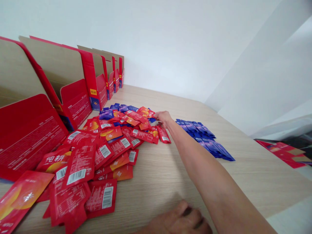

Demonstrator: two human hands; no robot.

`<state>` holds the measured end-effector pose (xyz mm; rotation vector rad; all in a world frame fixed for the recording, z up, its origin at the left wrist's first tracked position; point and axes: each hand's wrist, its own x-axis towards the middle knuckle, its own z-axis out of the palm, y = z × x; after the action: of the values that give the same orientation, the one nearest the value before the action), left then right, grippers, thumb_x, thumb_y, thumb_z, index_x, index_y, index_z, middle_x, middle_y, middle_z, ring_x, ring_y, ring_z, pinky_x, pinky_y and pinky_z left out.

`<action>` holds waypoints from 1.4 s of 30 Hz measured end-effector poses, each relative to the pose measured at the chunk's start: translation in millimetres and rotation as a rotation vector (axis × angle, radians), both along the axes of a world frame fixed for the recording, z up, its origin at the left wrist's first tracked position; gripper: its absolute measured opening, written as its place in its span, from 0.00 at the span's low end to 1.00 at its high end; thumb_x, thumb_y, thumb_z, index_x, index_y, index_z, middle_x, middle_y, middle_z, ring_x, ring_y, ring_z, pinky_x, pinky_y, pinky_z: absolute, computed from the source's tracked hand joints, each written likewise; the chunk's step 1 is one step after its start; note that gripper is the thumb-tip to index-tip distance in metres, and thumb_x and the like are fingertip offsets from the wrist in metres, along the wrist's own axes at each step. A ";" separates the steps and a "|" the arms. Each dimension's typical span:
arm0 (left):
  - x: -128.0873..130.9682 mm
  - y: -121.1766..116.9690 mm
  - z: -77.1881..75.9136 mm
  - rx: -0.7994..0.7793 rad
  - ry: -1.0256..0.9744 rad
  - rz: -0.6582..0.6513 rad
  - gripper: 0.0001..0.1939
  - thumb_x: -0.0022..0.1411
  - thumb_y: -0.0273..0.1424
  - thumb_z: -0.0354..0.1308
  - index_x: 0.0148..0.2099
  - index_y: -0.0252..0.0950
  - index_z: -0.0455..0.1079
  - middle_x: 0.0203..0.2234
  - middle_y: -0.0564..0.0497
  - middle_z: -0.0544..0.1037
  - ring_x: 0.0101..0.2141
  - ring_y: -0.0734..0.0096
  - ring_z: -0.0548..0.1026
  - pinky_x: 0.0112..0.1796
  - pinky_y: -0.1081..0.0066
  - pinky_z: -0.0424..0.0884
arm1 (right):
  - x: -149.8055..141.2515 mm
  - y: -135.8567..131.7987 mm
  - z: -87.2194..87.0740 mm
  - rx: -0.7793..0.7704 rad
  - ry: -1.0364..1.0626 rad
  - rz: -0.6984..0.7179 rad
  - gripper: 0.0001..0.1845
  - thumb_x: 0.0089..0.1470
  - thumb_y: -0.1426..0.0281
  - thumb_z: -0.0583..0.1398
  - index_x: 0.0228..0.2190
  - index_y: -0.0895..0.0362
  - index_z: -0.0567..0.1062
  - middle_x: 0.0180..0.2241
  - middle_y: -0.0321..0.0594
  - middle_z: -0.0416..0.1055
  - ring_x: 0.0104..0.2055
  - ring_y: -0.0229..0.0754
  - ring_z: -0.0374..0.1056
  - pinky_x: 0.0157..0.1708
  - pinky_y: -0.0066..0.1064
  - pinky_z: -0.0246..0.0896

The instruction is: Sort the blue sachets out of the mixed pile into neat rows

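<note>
A wide heap of red and orange sachets spreads over the table on the left, with some blue-purple sachets mixed in at its far end. At that far end my right hand has thumb and fingers closed on the edge of an orange-red sachet. Just below its fingers lies another red sachet, barcode side up. My left hand rests low at the bottom edge, partly cut off; its fingers are bent and slightly apart, with nothing visible in them.
Several open red cartons stand in a row along the left side. Blue sachets lie in overlapping rows on the pale wooden table, right of my forearm. Flat red cardboard shows beyond the table's right edge. A white wall stands behind.
</note>
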<state>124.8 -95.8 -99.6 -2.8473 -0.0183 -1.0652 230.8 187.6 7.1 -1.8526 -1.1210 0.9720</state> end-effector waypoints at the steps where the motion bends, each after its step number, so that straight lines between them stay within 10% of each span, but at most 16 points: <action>1: -0.1 -0.9 1.0 -0.021 0.006 0.006 0.11 0.76 0.34 0.56 0.40 0.35 0.71 0.29 0.56 0.75 0.33 0.74 0.72 0.42 0.68 0.64 | 3.8 -1.8 1.9 0.009 0.009 -0.007 0.18 0.67 0.62 0.64 0.54 0.57 0.75 0.52 0.45 0.75 0.48 0.46 0.75 0.46 0.43 0.76; 8: -7.5 -1.1 17.7 0.016 -0.018 0.018 0.12 0.76 0.34 0.57 0.36 0.35 0.68 0.33 0.55 0.74 0.36 0.72 0.71 0.40 0.66 0.61 | 27.9 -22.6 10.4 0.057 0.064 -0.014 0.09 0.67 0.69 0.64 0.46 0.60 0.76 0.36 0.37 0.76 0.29 0.34 0.70 0.30 0.27 0.71; 13: -9.4 0.7 21.5 0.054 -0.025 -0.005 0.08 0.74 0.34 0.60 0.41 0.36 0.71 0.38 0.54 0.77 0.39 0.70 0.72 0.40 0.66 0.61 | 44.8 -59.2 28.8 -0.064 0.168 0.289 0.11 0.53 0.73 0.73 0.37 0.61 0.78 0.24 0.38 0.77 0.22 0.35 0.68 0.27 0.27 0.70; 18: -5.0 -5.5 16.8 0.044 -0.092 0.054 0.10 0.74 0.33 0.58 0.38 0.36 0.71 0.37 0.54 0.77 0.39 0.67 0.73 0.41 0.64 0.62 | 66.6 -69.9 41.7 0.022 -0.231 0.792 0.20 0.62 0.62 0.63 0.52 0.61 0.78 0.32 0.46 0.82 0.28 0.40 0.75 0.31 0.29 0.72; 27: -8.1 -1.5 22.2 0.039 -0.076 0.028 0.11 0.75 0.33 0.57 0.38 0.35 0.72 0.35 0.55 0.77 0.37 0.71 0.71 0.39 0.66 0.61 | 52.6 -50.6 16.0 0.122 -0.913 0.889 0.40 0.42 0.80 0.66 0.59 0.57 0.76 0.51 0.45 0.81 0.49 0.50 0.77 0.47 0.29 0.68; 32: -5.9 -3.9 15.8 0.025 -0.109 0.051 0.10 0.74 0.32 0.59 0.38 0.35 0.72 0.35 0.54 0.77 0.38 0.70 0.72 0.41 0.65 0.62 | 44.8 -56.5 7.2 0.198 -1.128 0.872 0.16 0.63 0.72 0.57 0.48 0.62 0.80 0.49 0.57 0.81 0.52 0.55 0.76 0.53 0.37 0.64; 36: -5.6 -3.6 15.0 0.024 -0.094 0.029 0.11 0.75 0.33 0.58 0.38 0.35 0.72 0.36 0.54 0.77 0.39 0.68 0.72 0.40 0.64 0.62 | 46.2 -55.2 4.2 0.226 -1.208 0.920 0.14 0.59 0.76 0.58 0.43 0.63 0.81 0.49 0.56 0.80 0.55 0.54 0.74 0.56 0.36 0.64; 42: -7.5 -1.2 23.3 0.018 -0.086 0.003 0.10 0.72 0.34 0.63 0.37 0.36 0.71 0.34 0.55 0.76 0.38 0.69 0.71 0.40 0.65 0.61 | 52.9 -36.6 3.4 0.179 -1.272 0.996 0.45 0.48 0.84 0.60 0.67 0.58 0.66 0.68 0.50 0.66 0.67 0.52 0.65 0.59 0.36 0.64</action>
<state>117.2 -97.0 -76.4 -2.7827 -0.0189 -1.1808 283.6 151.1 10.6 -1.6433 -2.9150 -0.0619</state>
